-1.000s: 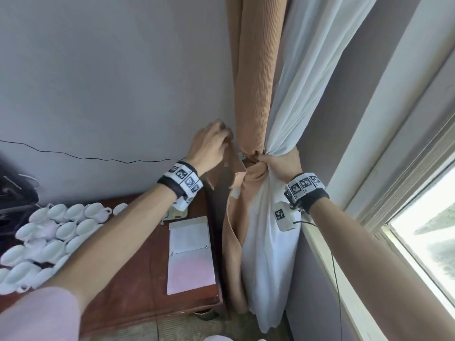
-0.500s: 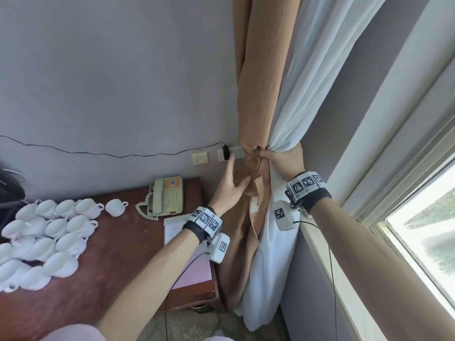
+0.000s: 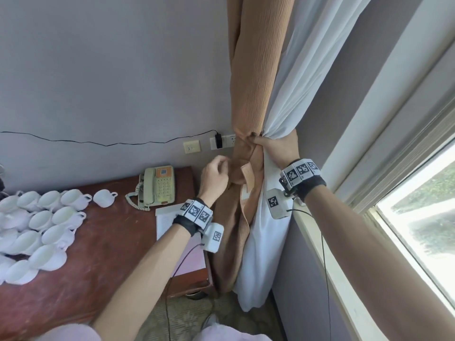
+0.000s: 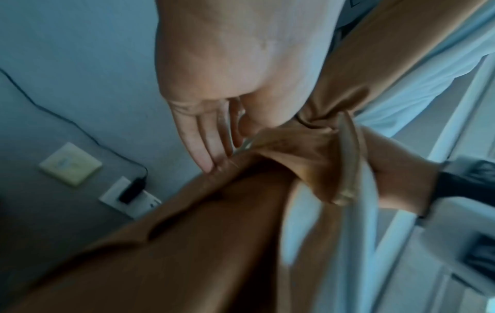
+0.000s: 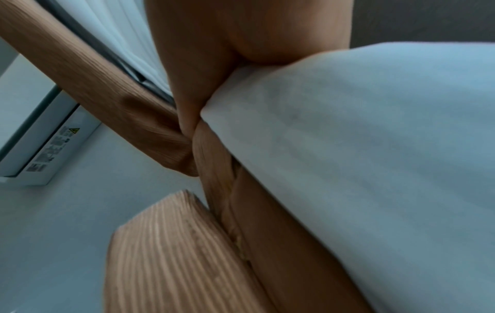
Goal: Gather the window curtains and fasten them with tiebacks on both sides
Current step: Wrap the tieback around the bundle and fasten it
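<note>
The right hand point(image 3: 277, 150) is clenched around the gathered curtains at their narrowest point, with the tan curtain point(image 3: 256, 77) bunched on its thumb side and the white sheer curtain point(image 3: 310, 70) pressed against its palm and wrist. Above the hand both curtains rise as one tight bundle; below it they hang loose, the sheer one falling along the wall under the window sill point(image 3: 327, 262).

The left hand point(image 3: 213, 179) sits just below and to the left of the right hand, fingers curled, pinching a fold of tan fabric. In the left wrist view its fingers point(image 4: 198, 135) press into that cloth beside a narrow tan strip, the tieback point(image 4: 348, 156) (its far end is hidden under the right hand's wrist). In the head view the tieback's flat end point(image 3: 248, 178) hangs between the two hands, not yet fastened round the bundle.

Left of the left hand, on the wall, are a socket with a black plug point(image 3: 218, 142) and a pale switch plate point(image 3: 191, 146). Below that hand stands a wooden counter point(image 3: 103, 257) carrying a telephone point(image 3: 157, 185), a sheet of paper point(image 3: 167, 220) and a crowd of white cups point(image 3: 37, 225).
</note>
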`<state>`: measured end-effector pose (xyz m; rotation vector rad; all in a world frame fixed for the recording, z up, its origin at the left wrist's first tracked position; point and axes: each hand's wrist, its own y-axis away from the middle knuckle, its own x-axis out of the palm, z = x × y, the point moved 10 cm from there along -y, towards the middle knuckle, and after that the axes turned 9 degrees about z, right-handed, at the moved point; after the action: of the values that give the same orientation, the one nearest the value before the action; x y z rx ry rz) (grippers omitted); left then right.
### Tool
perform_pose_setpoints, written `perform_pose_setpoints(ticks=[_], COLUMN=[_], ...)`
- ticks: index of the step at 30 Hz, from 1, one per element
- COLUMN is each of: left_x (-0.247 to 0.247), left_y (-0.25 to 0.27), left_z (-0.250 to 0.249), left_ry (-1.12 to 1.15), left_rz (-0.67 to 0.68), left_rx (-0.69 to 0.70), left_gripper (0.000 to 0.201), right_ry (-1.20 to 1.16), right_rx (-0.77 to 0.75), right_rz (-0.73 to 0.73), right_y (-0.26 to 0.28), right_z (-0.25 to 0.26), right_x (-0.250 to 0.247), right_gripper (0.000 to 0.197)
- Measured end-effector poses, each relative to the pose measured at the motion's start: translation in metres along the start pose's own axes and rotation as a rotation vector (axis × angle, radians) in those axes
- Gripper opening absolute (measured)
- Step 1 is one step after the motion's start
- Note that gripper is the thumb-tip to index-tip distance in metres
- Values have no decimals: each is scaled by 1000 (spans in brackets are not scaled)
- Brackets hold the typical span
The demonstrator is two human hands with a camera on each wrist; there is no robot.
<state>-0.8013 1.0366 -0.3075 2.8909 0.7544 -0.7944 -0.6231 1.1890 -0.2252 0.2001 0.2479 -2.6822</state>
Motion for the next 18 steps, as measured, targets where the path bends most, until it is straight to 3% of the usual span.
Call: perform_pose_setpoints(ticks=[3, 6, 10, 15, 18], left_x=[13, 30, 29, 38, 19], left_y=[-16, -21, -23, -9, -6], left_z=[5, 7, 13, 35, 29], left_ry=[-163, -295, -454, -401, -314], left_rz=[281, 455, 458, 562, 468], left_rx=[24, 29, 24, 32, 81], left_gripper=[52, 39, 27, 11, 5], right_ry=[17, 35, 44, 28, 24], right_rx=[11, 1, -3, -11, -10], right_rz=[14, 17, 7, 10, 9], right_y=[-1, 1, 2, -1, -3], right_z=[-4, -2, -2, -3, -1], right_x=[2, 3, -3, -5, -2], right_gripper=[77, 80, 82, 76, 77])
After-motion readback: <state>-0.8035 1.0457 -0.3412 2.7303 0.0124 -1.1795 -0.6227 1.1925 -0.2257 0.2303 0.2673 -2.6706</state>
